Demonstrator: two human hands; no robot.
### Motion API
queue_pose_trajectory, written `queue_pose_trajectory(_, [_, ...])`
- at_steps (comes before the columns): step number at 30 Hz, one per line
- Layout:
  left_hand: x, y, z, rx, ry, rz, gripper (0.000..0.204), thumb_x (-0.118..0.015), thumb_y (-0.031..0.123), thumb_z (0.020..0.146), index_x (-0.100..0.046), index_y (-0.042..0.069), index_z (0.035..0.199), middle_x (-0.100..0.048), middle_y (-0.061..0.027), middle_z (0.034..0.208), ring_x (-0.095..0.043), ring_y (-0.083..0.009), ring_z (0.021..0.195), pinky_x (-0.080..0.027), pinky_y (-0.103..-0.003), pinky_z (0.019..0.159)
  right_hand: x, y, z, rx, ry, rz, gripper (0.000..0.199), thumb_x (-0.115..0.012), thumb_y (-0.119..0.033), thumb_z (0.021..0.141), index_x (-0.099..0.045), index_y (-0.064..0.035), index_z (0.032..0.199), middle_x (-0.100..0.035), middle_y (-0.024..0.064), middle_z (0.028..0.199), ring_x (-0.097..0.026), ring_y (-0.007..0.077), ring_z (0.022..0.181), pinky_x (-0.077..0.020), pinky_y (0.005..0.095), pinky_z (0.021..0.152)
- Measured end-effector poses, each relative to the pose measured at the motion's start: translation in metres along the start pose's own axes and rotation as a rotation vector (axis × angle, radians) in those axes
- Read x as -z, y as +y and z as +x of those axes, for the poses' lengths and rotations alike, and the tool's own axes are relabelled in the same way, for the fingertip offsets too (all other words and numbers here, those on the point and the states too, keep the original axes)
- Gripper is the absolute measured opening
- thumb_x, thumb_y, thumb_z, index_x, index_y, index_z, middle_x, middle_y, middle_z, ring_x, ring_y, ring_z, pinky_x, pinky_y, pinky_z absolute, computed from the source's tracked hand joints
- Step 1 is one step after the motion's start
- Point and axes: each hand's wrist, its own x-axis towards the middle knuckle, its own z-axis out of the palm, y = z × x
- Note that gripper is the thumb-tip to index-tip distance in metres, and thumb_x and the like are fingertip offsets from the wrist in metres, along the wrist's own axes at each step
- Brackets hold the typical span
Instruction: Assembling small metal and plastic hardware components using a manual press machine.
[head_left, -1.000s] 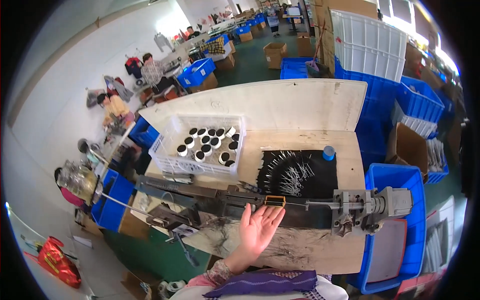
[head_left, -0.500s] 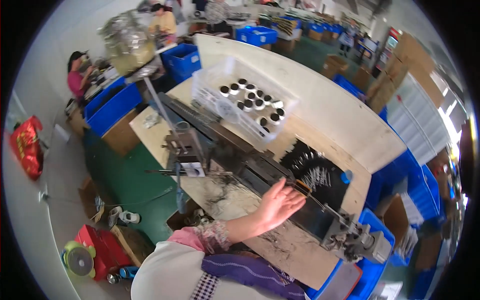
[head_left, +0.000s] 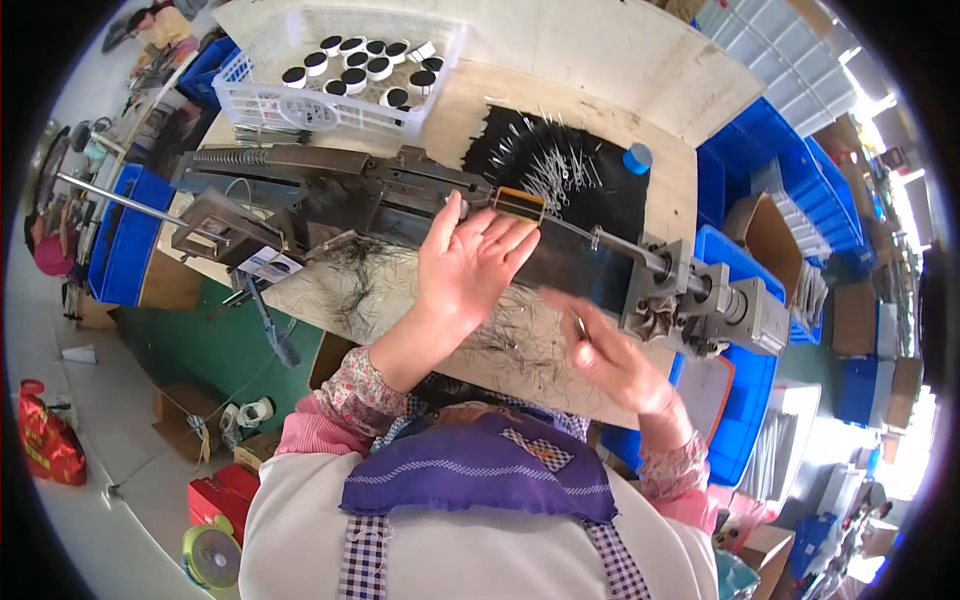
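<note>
Here's the counter, the metal machine laid lengthwise, likely for easy reach; right hand is blurred, grip unclear; left hand lies palm-up, fingers uncurled, perhaps supporting the amber frame mid-machine.

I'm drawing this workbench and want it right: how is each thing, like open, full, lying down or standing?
Left hand: open, palm up, by the yellow-edged frame.
Right hand: partly bent, blurred; can't tell if it holds anything.
Clear crate: open-topped, partly filled.
White cylinders: most black end up, one tipped.
Black cloth: spread flat.
Metal pins: loose, strewn.
Blue container: can't tell if shut.
Dark bristles: scattered.
</note>
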Motion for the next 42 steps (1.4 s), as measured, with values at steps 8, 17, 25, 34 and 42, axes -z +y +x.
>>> queue_pose_trajectory(8, [-0.014, -0.010, -0.014, 0.002, 0.103, 0.048, 0.056, -0.037, 0.043, 0.099, -0.049, -0.008, 0.118, -0.052, -0.0186, 0.125, -0.044, -0.0283, 0.124, -0.028, -0.040, 0.112, 0.013, -0.034, 0.043, 0.380, 0.317, -0.632, 0.034, -0.050, -0.005, 0.092, -0.047, 0.0073, 0.124, -0.046, 0.0161, 0.101, -0.053, 0.0273, 0.084, -0.0452, 0.0301, 0.079])
queue_pose_trajectory(17, [-0.006, -0.004, -0.005, 0.009, 0.093, 0.014, 0.047, -0.039, 0.042, 0.098, -0.053, -0.002, 0.105, -0.053, -0.0158, 0.123, -0.044, -0.0269, 0.124, -0.027, -0.040, 0.112, -0.001, -0.043, 0.107, 0.220, 0.390, -1.418, 0.033, -0.054, -0.007, 0.084, -0.050, 0.0062, 0.114, -0.062, 0.0145, 0.065, -0.064, 0.0316, 0.060, -0.0503, 0.0401, 0.052])
queue_pose_trajectory(25, [0.000, -0.005, -0.011, 0.037, 0.131, -0.003, 0.043, -0.045, 0.048, 0.094, -0.060, 0.008, 0.099, -0.065, -0.0089, 0.104, -0.057, -0.0203, 0.100, -0.038, -0.035, 0.093, -0.024, -0.047, 0.124, 0.046, 0.207, -1.637, 0.060, -0.066, -0.016, 0.073, -0.048, 0.0181, 0.118, -0.066, 0.0075, 0.068, -0.068, 0.0178, 0.058, -0.0523, 0.0298, 0.046])
queue_pose_trajectory(34, [-0.004, -0.018, -0.015, -0.003, 0.353, 0.249, 0.032, -0.050, 0.039, 0.095, -0.056, 0.008, 0.098, -0.059, -0.0069, 0.112, -0.053, -0.0198, 0.111, -0.036, -0.035, 0.103, -0.012, -0.038, 0.090, 0.244, 0.345, -1.557, 0.027, -0.057, -0.008, 0.080, -0.053, 0.0010, 0.105, -0.063, 0.0089, 0.074, -0.065, 0.0240, 0.061, -0.0509, 0.0312, 0.049])
queue_pose_trajectory(42, [0.021, -0.069, -0.002, -0.049, 0.610, 0.211, 0.037, -0.063, 0.028, 0.090, -0.054, 0.009, 0.121, -0.055, -0.0053, 0.125, -0.046, -0.0160, 0.123, -0.032, -0.031, 0.108, -0.045, 0.104, 0.005, 0.087, 0.046, -0.849, 0.025, -0.065, -0.023, 0.082, -0.051, -0.0084, 0.097, -0.060, 0.0139, 0.091, -0.063, 0.0331, 0.075, -0.0499, 0.0454, 0.063])
